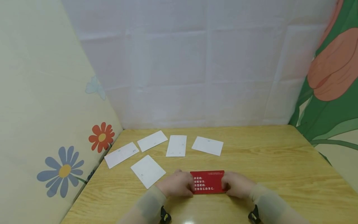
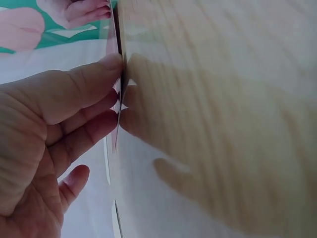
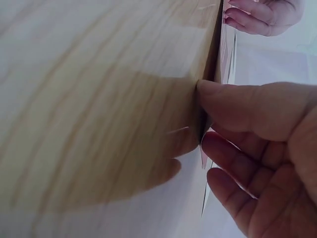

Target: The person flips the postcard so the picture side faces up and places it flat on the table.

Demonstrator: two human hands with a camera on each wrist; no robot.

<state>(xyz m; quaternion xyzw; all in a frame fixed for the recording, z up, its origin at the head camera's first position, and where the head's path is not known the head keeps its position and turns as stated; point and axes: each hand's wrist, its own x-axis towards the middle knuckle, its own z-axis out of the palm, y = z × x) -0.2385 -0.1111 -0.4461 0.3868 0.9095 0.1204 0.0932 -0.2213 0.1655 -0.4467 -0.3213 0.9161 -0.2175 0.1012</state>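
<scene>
A red card (image 1: 208, 183) with rows of white printed characters lies low over the table in front of me, its long side running left to right. My left hand (image 1: 179, 183) grips its left edge, the thumb on the near side. At the opposite end my right hand (image 1: 237, 184) holds the right edge the same way. In the left wrist view, the left thumb (image 2: 81, 87) and fingertips meet at the thin edge close to the wood. The right thumb (image 3: 242, 106) sits at the card's near corner in the right wrist view. Whether the card touches the table is hard to tell.
Several white cards lie spread behind and to the left: a squarish one (image 1: 148, 171) by the left hand, others (image 1: 121, 155) (image 1: 152, 141) farther left, then an upright one (image 1: 176, 145) and a tilted one (image 1: 208, 145). The wooden table (image 1: 285, 165) meets a white cloth (image 1: 207, 77) at the back.
</scene>
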